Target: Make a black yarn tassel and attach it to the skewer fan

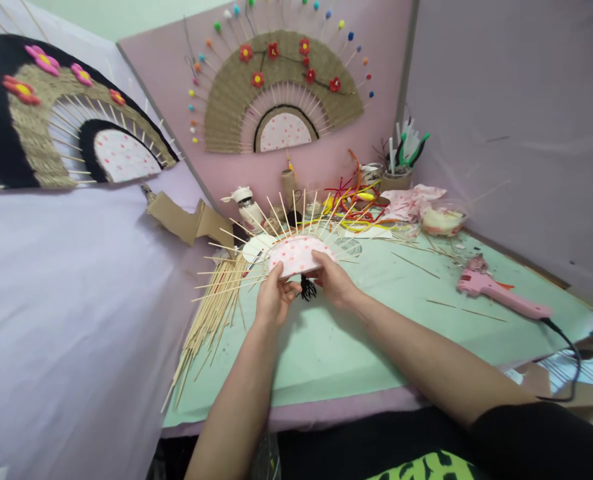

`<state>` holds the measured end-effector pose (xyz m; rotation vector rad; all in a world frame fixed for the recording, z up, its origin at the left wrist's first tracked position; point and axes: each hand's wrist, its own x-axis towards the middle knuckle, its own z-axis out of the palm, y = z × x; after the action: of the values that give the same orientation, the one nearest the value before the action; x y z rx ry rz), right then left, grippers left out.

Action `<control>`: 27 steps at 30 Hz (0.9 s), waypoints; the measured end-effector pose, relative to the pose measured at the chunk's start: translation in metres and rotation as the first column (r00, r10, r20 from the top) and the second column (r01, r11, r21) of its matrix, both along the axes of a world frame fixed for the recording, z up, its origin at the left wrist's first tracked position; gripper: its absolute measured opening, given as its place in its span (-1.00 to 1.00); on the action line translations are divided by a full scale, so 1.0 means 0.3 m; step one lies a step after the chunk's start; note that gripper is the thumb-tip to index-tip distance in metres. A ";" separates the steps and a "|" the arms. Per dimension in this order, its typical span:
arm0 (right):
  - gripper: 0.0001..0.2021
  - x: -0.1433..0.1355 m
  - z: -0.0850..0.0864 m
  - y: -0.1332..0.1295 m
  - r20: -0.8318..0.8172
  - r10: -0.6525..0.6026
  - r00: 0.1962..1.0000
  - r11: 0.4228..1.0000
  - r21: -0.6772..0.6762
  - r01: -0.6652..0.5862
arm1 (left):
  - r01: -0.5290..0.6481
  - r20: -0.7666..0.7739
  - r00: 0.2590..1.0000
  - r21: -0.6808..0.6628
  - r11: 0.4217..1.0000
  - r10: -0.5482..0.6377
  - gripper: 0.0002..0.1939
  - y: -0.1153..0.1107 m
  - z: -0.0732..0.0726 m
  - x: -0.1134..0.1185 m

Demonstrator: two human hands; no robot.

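Observation:
Both hands hold up a half-round piece (298, 255) covered in white cloth with pink dots, above the green table. Thin wooden sticks fan out from its curved edge. My left hand (275, 298) grips its lower left corner, thumb on the front, fingers curled behind. On the lower right side, my right hand (332, 277) pinches it with the thumb over the cloth. A black tassel-like bunch (308, 288) hangs below it between the hands. The fingertips behind the piece are partly hidden.
Loose sticks (211, 313) lie on the green table (376, 353) at left. A pink glue gun (506, 298) with a cord lies at right. Behind are a white-lidded jar (249, 210), coloured pipe cleaners (351, 200), and green-handled pliers (411, 150). Finished fans (226, 100) hang on the walls.

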<state>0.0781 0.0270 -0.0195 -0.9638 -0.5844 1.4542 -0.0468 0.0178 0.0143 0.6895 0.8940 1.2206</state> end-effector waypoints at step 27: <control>-0.63 -0.016 -0.004 -0.020 0.051 -0.089 0.995 0.991 0.107 0.083 | 0.059 0.005 0.998 0.034 0.998 -0.059 -0.68 -0.008 -0.003 0.002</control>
<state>0.0734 0.0210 -0.0206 -0.9380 -0.6461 1.3111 -0.0462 0.0154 0.0133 0.7339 0.8438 1.1865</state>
